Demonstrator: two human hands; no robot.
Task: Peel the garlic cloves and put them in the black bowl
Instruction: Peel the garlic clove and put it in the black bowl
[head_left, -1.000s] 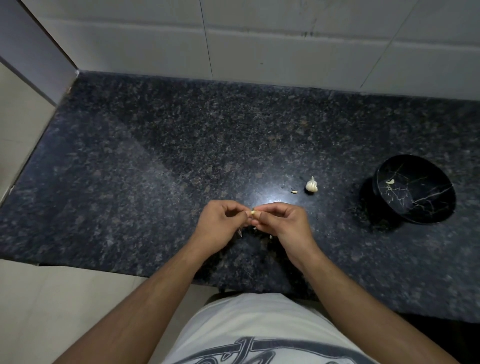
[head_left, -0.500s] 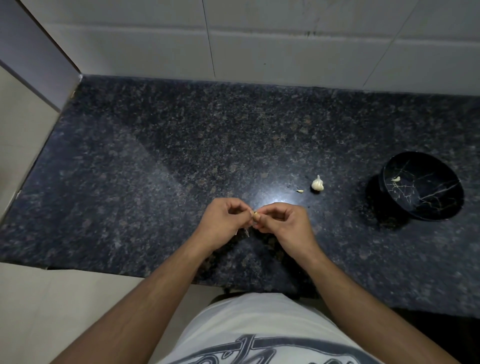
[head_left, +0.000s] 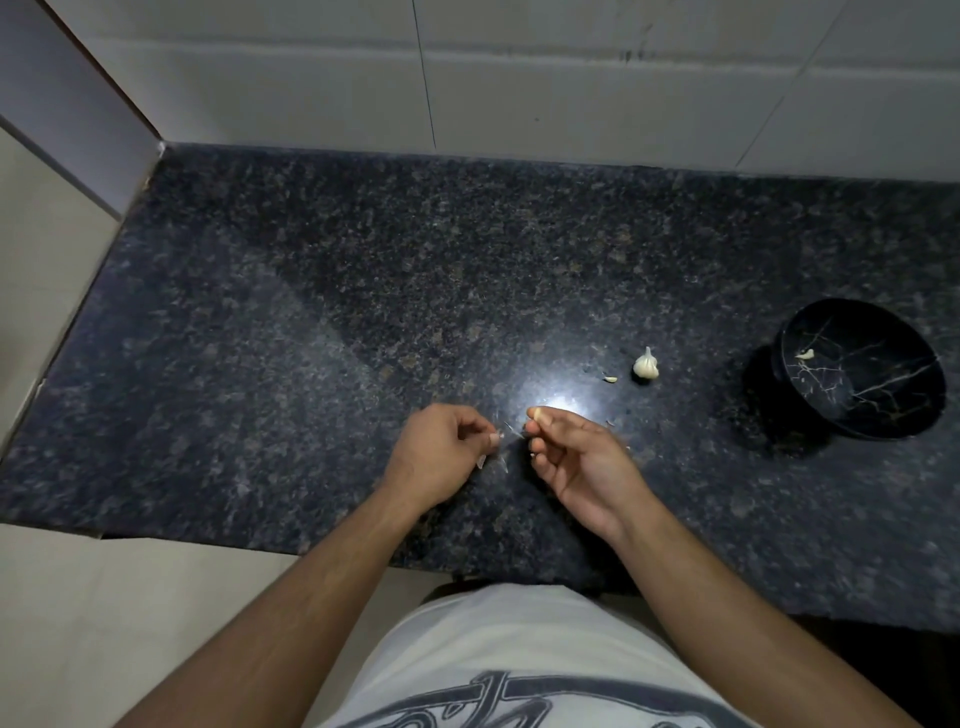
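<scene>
My right hand (head_left: 576, 462) pinches a small pale garlic clove (head_left: 537, 413) between thumb and forefinger, its palm turned up. Just left of it my left hand (head_left: 441, 457) pinches a thin strip of garlic skin (head_left: 506, 434) that reaches toward the clove. Both hands hover low over the dark granite counter (head_left: 311, 322). A white garlic bulb (head_left: 645, 365) sits to the right with a loose clove (head_left: 611, 379) beside it. The black bowl (head_left: 857, 369) with gold veins stands at the far right and holds one peeled clove (head_left: 805, 355).
Bits of garlic skin (head_left: 503, 463) lie on the counter under my hands. A white tiled wall (head_left: 519, 78) backs the counter. The counter's left end meets a grey wall panel (head_left: 78, 104), and its front edge runs just in front of my body.
My hands have come apart: the right one turned palm up with the clove, and the left one drew a strip of skin away. The camera view shifted slightly.
</scene>
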